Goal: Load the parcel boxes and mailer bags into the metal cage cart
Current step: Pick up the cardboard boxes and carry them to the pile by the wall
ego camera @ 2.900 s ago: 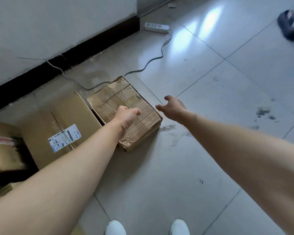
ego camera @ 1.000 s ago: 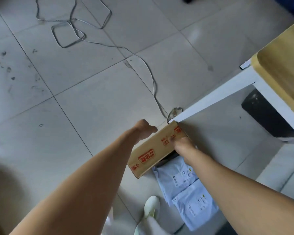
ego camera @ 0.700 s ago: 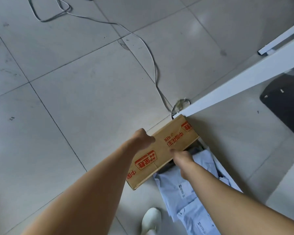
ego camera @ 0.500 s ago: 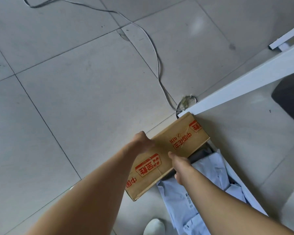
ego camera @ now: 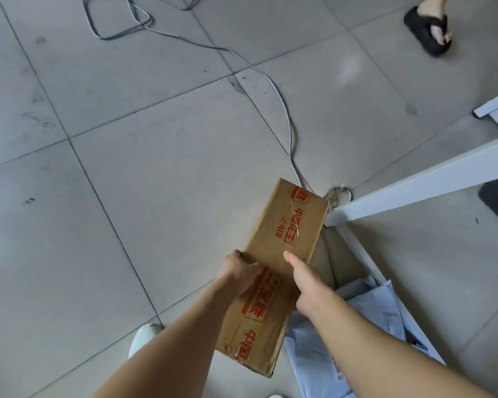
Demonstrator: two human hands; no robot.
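A long brown cardboard box (ego camera: 288,237) with red printed characters is held above the floor, its long side running from lower left to upper right. My left hand (ego camera: 239,272) grips its left edge. My right hand (ego camera: 305,278) holds its right side, thumb lying on the top face. Pale blue-grey mailer bags (ego camera: 365,320) lie below and to the right of the box, beside a white metal frame (ego camera: 420,186) whose corner sits just past the box's far end. No more of the cart than this frame shows.
A grey cable (ego camera: 285,116) loops across the tiled floor from the top left down to the frame's corner, near a small metal chain (ego camera: 335,195). Another person's foot in a black sandal (ego camera: 429,27) stands at the top right. My white shoe (ego camera: 144,337) is at the bottom.
The box has turned from lying crosswise to pointing more steeply away from me. The view has pulled back, so the sandalled foot and cable loops now show.
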